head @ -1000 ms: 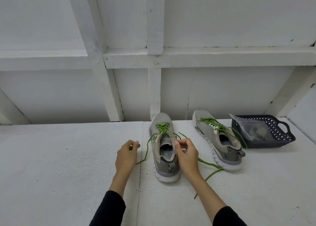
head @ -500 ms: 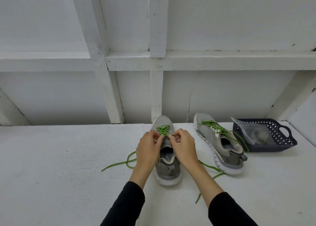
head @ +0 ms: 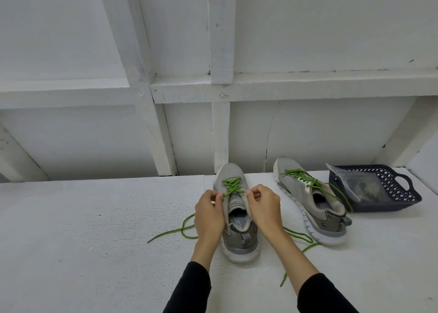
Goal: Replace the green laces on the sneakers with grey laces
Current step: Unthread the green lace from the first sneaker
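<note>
Thin green lace (head: 231,186) is soft, floppy cord on the grey mesh sneaker (head: 237,215) mid-bench. Left hand (head: 208,218) and right hand (head: 264,209) fingers pinch it at the eyelets; probably best pulled right there, crossing by crossing.

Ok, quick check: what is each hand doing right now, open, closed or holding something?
Left hand: closed, pinching the green lace at the near sneaker.
Right hand: closed, fingers pinched at the same lacing; exactly what it grips cannot be told.
</note>
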